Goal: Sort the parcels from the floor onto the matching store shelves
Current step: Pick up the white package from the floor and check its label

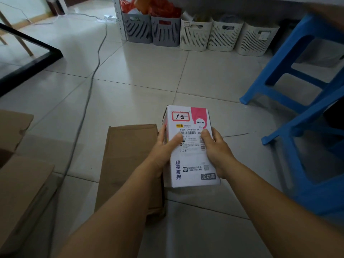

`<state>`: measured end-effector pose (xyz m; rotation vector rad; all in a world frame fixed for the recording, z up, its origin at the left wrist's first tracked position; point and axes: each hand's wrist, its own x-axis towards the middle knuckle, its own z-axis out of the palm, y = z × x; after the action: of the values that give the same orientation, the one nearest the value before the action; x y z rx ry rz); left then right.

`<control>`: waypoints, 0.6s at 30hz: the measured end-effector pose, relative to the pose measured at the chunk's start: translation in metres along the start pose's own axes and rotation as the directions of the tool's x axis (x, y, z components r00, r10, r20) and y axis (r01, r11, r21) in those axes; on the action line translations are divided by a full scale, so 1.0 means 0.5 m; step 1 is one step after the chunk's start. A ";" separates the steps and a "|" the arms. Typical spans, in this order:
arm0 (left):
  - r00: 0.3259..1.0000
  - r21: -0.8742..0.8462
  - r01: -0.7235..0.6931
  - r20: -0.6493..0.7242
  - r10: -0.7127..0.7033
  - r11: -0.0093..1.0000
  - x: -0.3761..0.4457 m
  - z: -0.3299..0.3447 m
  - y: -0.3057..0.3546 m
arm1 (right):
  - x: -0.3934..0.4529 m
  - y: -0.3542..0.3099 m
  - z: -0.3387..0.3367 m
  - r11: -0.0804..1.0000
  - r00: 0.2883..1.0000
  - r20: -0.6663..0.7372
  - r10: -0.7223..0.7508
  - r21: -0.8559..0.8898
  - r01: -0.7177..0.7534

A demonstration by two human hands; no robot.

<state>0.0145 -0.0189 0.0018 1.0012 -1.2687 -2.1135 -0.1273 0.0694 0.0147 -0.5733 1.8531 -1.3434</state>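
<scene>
I hold a white and pink parcel box (189, 118) above the tiled floor, label side up, with a red-framed handwritten tag near its far end. My left hand (163, 148) grips its left edge, thumb lying across the printed label. My right hand (216, 149) clasps the right edge, thumb on the barcode. A flat brown cardboard parcel (128, 161) lies on the floor just left of and under the held box.
Grey and white slotted baskets (193, 32) line the floor at the base of a shelf upright (119, 17) ahead. Blue plastic stools (305, 75) stand at the right. More brown cardboard boxes (20, 172) sit at the left. A grey cable (93, 75) runs across the tiles.
</scene>
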 end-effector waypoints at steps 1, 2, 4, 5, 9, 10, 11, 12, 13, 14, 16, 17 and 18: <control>1.000 -0.012 0.007 -0.002 -0.007 1.000 0.001 -0.001 -0.001 | 0.000 -0.001 0.002 0.999 1.000 -0.010 -0.022 -0.026 0.021; 1.000 -0.030 0.010 -0.005 -0.010 0.999 0.001 -0.003 -0.001 | 0.000 -0.001 0.004 0.998 0.999 -0.018 -0.044 -0.047 0.043; 1.000 -0.062 -0.007 -0.015 0.006 0.998 0.002 -0.006 0.001 | -0.001 -0.005 0.007 0.996 0.996 -0.025 -0.080 -0.053 0.079; 1.000 -0.075 -0.024 -0.022 0.022 0.997 0.002 -0.007 0.003 | -0.002 -0.008 0.009 0.994 0.995 -0.027 -0.096 -0.053 0.094; 0.994 -0.142 -0.100 -0.058 0.092 0.985 0.001 -0.008 0.016 | 0.000 -0.024 0.018 0.985 0.986 -0.043 -0.162 -0.071 0.158; 0.992 -0.153 -0.112 -0.068 0.102 0.982 0.001 -0.007 0.021 | 0.000 -0.028 0.019 0.982 0.983 -0.046 -0.177 -0.070 0.173; 0.991 -0.159 -0.122 -0.076 0.111 0.980 0.000 -0.008 0.025 | 0.000 -0.032 0.021 0.980 0.981 -0.044 -0.191 -0.069 0.187; 0.989 -0.160 -0.132 -0.083 0.120 0.978 0.000 -0.009 0.029 | 0.001 -0.035 0.021 0.978 0.978 -0.041 -0.202 -0.067 0.200; 0.988 -0.158 -0.141 -0.088 0.128 0.977 0.000 -0.010 0.034 | 0.002 -0.038 0.022 0.976 0.976 -0.038 -0.213 -0.063 0.210; 0.986 -0.154 -0.149 -0.092 0.136 0.977 0.001 -0.011 0.039 | 0.002 -0.042 0.023 0.973 0.974 -0.037 -0.224 -0.059 0.221; 0.985 -0.155 -0.158 -0.094 0.145 0.975 0.002 -0.012 0.048 | 0.002 -0.052 0.024 0.967 0.967 -0.037 -0.251 -0.055 0.249; 0.984 -0.156 -0.162 -0.094 0.148 0.974 0.002 -0.012 0.052 | 0.002 -0.056 0.025 0.964 0.965 -0.032 -0.262 -0.054 0.260; 0.984 -0.157 -0.166 -0.093 0.152 0.974 0.002 -0.012 0.054 | 0.002 -0.060 0.026 0.962 0.963 -0.025 -0.270 -0.052 0.268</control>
<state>0.0195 -0.0352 0.0238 0.8748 -1.0783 -1.9977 -0.1199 0.0508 0.0405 -0.8589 1.8879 -1.4923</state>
